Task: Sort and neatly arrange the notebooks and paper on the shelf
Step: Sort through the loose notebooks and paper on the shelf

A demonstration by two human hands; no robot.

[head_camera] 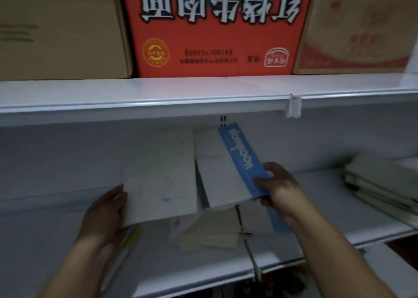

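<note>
Notebooks: right hand pinches the blue one, left hand fingers flat behind the white one; either might slip onto loose paper at 6 o'clock.

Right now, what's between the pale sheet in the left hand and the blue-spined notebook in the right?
Head view: only a narrow dark gap between the pale paper sheet and the blue-spined white notebook; blurred beige papers lie on the shelf below.

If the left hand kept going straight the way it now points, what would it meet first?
The left hand points up and into the shelf bay, already gripping a pale notebook. Beyond that the way looks free up to the white back wall, though the blur leaves depth uncertain.
</note>
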